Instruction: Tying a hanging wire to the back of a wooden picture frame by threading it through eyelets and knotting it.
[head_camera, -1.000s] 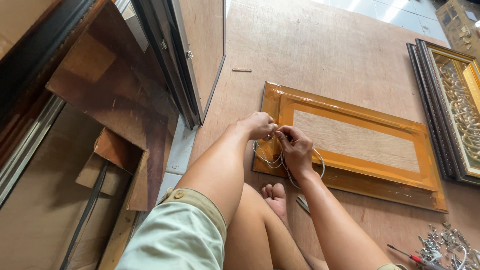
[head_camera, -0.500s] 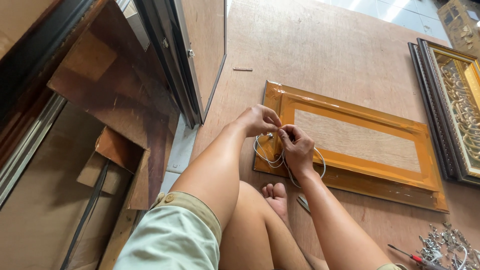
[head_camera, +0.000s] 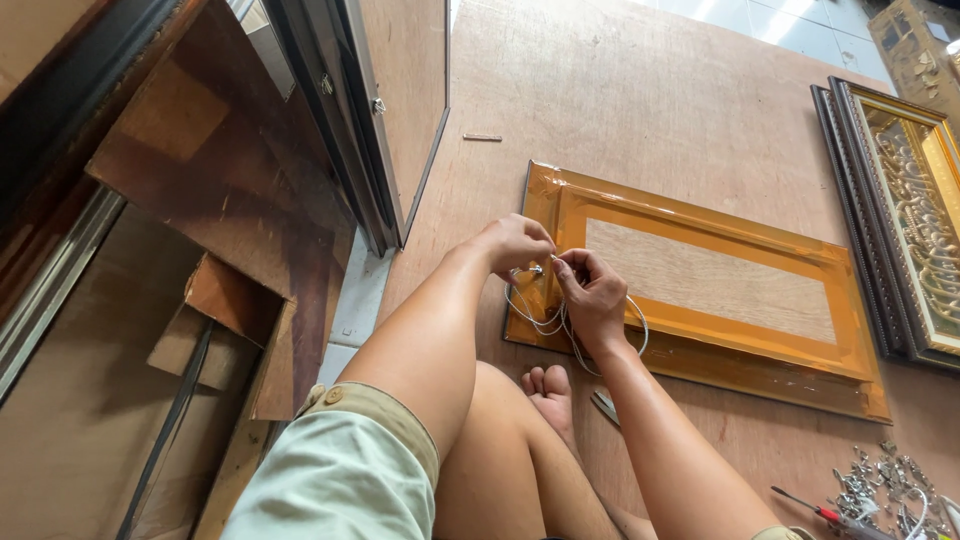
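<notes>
A thin white cord (head_camera: 560, 322) hangs looped over the flat-lying orange picture frame's (head_camera: 700, 215) left edge.

Glossy orange frame (head_camera: 700, 225), matt plywood floor (head_camera: 620, 90)

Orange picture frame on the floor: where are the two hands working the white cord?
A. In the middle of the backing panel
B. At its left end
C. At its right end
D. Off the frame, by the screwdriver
B: the left hand and right hand meet over the left end of the orange picture frame, pinching the white cord that loops down there.
</notes>
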